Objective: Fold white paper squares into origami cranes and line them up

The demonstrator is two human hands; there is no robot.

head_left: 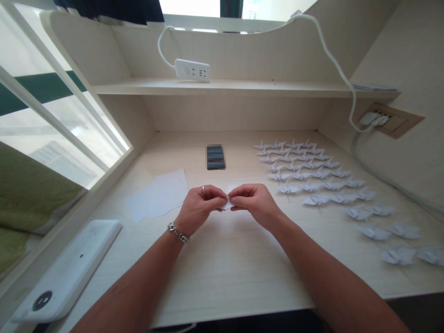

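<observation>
My left hand (199, 206) and my right hand (253, 201) meet over the middle of the pale wooden desk (225, 263). Both pinch a small folded piece of white paper (228, 203) between their fingertips. Most of that paper is hidden by my fingers. The left hand wears a ring and a chain bracelet at the wrist. A loose stack of white paper sheets (157, 199) lies just left of my left hand.
Several folded white paper cranes (312, 175) lie in rows on the right of the desk. A dark phone (215, 157) lies further back. A white flat device (65, 273) sits at the front left. A power strip (192, 70) rests on the shelf, its cable running to a wall socket (381, 121).
</observation>
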